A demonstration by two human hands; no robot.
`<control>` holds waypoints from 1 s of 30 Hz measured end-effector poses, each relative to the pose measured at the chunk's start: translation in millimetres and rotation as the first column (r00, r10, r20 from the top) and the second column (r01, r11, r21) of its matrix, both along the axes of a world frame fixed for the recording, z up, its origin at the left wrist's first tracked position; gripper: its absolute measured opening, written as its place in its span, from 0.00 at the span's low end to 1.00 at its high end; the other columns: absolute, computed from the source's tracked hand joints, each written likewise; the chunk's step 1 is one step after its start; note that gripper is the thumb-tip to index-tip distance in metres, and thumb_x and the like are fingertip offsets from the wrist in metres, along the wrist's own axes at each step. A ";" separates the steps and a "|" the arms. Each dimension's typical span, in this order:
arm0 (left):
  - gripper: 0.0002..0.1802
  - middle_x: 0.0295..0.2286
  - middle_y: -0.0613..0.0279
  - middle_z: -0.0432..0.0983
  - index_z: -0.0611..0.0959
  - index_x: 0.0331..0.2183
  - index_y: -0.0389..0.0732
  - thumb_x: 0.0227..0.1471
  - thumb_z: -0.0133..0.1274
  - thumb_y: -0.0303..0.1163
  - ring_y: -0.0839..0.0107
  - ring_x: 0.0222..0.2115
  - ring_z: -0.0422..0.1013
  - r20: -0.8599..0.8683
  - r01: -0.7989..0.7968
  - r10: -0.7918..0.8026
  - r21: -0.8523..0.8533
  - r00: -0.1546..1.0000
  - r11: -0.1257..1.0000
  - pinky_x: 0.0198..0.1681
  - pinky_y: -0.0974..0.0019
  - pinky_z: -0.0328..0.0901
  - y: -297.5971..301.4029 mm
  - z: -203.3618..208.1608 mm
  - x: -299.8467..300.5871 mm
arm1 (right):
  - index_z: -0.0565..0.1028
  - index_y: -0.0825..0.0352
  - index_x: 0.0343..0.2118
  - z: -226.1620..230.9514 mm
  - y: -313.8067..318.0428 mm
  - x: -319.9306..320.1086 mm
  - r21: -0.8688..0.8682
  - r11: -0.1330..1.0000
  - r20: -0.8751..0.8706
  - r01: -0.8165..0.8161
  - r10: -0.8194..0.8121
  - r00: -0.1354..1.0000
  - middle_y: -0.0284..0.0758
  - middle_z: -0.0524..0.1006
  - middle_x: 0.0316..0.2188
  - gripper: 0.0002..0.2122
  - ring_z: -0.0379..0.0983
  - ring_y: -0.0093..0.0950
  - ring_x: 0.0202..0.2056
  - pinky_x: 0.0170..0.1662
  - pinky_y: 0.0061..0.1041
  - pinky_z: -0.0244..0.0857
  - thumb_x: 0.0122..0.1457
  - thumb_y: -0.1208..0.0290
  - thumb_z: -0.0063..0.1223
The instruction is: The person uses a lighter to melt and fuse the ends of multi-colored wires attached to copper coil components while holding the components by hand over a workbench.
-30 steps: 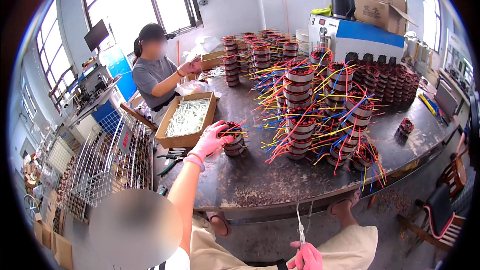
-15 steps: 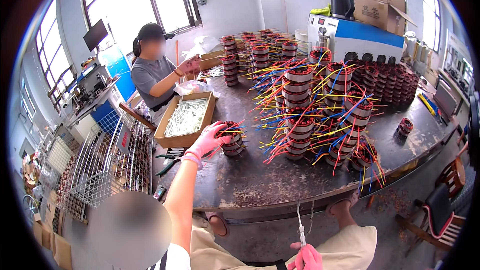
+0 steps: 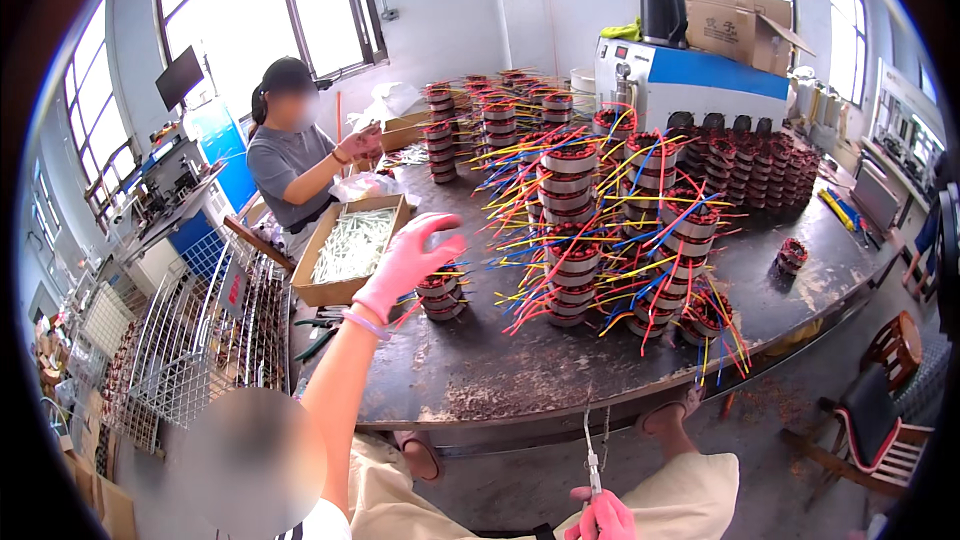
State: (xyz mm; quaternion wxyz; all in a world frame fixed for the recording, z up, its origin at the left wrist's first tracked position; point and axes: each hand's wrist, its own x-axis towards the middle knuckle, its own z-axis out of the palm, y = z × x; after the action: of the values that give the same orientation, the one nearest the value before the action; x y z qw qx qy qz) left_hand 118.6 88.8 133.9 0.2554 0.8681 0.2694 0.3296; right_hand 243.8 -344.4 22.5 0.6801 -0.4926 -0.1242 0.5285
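My left hand (image 3: 412,255), in a pink glove, hovers over a short stack of wound motor stators (image 3: 441,300). Its fingers are curved and apart, with nothing visible between them. Low in the view, my pink-gloved right hand (image 3: 605,518) is closed around a slim whitish tool (image 3: 595,477) with a white cord running up to the table edge; its exact kind is unclear. Right of the short stack rise tall stacks of stators (image 3: 570,210), with red, blue and yellow wires sticking out. A cardboard box (image 3: 322,295) of white tube-like pieces stands beside my left hand.
A co-worker (image 3: 290,155) sits across the dark worktable (image 3: 470,385), hands raised near white bags. Green-handled pliers (image 3: 316,340) lie at the left edge. One stator (image 3: 791,256) stands alone at right. A wire rack (image 3: 190,340) stands left, a wooden chair (image 3: 870,410) right.
My left hand has lifted off the short stator stack, its fingers spreading. The whole view has shifted slightly. My right hand keeps its hold on the tool near my lap.
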 end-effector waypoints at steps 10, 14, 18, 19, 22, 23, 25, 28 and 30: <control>0.63 0.57 0.38 0.64 0.64 0.61 0.30 0.36 0.63 0.67 0.46 0.58 0.63 -0.509 0.013 0.127 0.262 0.851 0.965 0.62 0.54 0.59 -37.4 3.2 144.3 | 0.74 0.72 0.47 -18.4 -8.0 6.1 0.061 0.998 0.018 0.014 -0.015 1.000 0.22 0.59 0.13 0.18 0.55 0.16 0.14 0.26 0.21 0.66 0.71 0.60 0.38; 0.66 0.58 0.38 0.63 0.59 0.64 0.34 0.34 0.66 0.64 0.47 0.60 0.62 -0.405 -0.004 0.045 0.102 0.913 0.995 0.62 0.54 0.59 -39.9 -10.3 172.6 | 0.75 0.72 0.47 -12.8 -19.7 20.3 0.026 0.997 0.094 0.074 -0.076 0.993 0.21 0.57 0.12 0.18 0.52 0.15 0.13 0.26 0.21 0.67 0.71 0.60 0.39; 0.64 0.57 0.39 0.64 0.60 0.64 0.36 0.33 0.68 0.61 0.47 0.59 0.62 -0.366 -0.066 0.116 0.146 0.923 0.987 0.61 0.54 0.59 -46.5 0.3 143.7 | 0.74 0.72 0.47 -26.2 -16.7 20.0 0.067 0.997 0.075 0.028 -0.033 0.997 0.21 0.57 0.12 0.19 0.52 0.15 0.13 0.27 0.21 0.67 0.71 0.59 0.39; 0.64 0.57 0.40 0.64 0.61 0.63 0.36 0.33 0.68 0.61 0.47 0.58 0.63 -0.341 -0.046 0.101 0.167 0.935 0.985 0.61 0.54 0.59 -52.5 1.4 137.9 | 0.74 0.72 0.47 -23.3 -18.8 19.8 0.066 0.997 0.075 0.034 -0.039 0.996 0.22 0.58 0.13 0.18 0.52 0.15 0.14 0.27 0.21 0.67 0.71 0.60 0.39; 0.60 0.54 0.41 0.67 0.64 0.61 0.35 0.32 0.70 0.57 0.47 0.54 0.66 -0.292 0.029 0.031 0.200 0.956 0.979 0.58 0.54 0.61 -78.3 12.3 104.6 | 0.74 0.72 0.47 -15.6 -20.6 18.4 0.066 0.997 0.067 0.036 -0.041 0.997 0.22 0.59 0.14 0.18 0.54 0.15 0.15 0.29 0.21 0.67 0.71 0.61 0.39; 0.60 0.53 0.42 0.68 0.65 0.61 0.35 0.32 0.71 0.55 0.49 0.54 0.66 -0.284 0.068 0.000 0.227 0.959 0.971 0.58 0.54 0.62 -87.5 12.5 85.2 | 0.74 0.72 0.47 -16.8 -19.0 15.6 0.066 0.997 0.061 0.027 -0.031 0.998 0.22 0.60 0.15 0.17 0.55 0.15 0.16 0.30 0.21 0.67 0.71 0.62 0.39; 0.58 0.52 0.44 0.69 0.67 0.60 0.35 0.31 0.72 0.53 0.50 0.54 0.67 -0.249 0.152 -0.077 0.299 0.965 0.942 0.57 0.55 0.62 -97.0 -8.6 47.0 | 0.73 0.73 0.46 -14.5 -17.6 11.6 0.049 0.999 0.085 0.004 -0.008 0.996 0.23 0.61 0.16 0.16 0.56 0.16 0.17 0.30 0.21 0.67 0.71 0.63 0.38; 0.57 0.53 0.45 0.68 0.68 0.59 0.36 0.31 0.73 0.51 0.50 0.54 0.66 -0.289 0.160 -0.088 0.237 0.953 0.958 0.58 0.55 0.62 -115.3 -42.0 -15.3 | 0.73 0.74 0.46 -9.6 -11.5 0.6 0.023 0.998 0.077 -0.059 0.057 0.995 0.24 0.62 0.16 0.17 0.56 0.16 0.18 0.31 0.21 0.67 0.71 0.63 0.39; 0.57 0.54 0.45 0.67 0.68 0.60 0.37 0.30 0.74 0.50 0.49 0.55 0.65 -0.328 0.100 -0.050 0.135 0.943 0.986 0.59 0.54 0.61 -119.3 -68.7 -54.0 | 0.73 0.74 0.47 -11.9 -4.0 -9.3 0.011 0.992 0.025 -0.124 0.123 0.992 0.25 0.63 0.16 0.17 0.58 0.17 0.18 0.31 0.22 0.67 0.71 0.62 0.40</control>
State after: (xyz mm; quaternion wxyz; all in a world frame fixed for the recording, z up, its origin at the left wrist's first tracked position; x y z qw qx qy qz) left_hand 64.6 -30.6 65.2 0.1543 0.9367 0.2488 0.1919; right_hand 234.5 -348.3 10.6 0.6477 -0.4858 -0.1660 0.5629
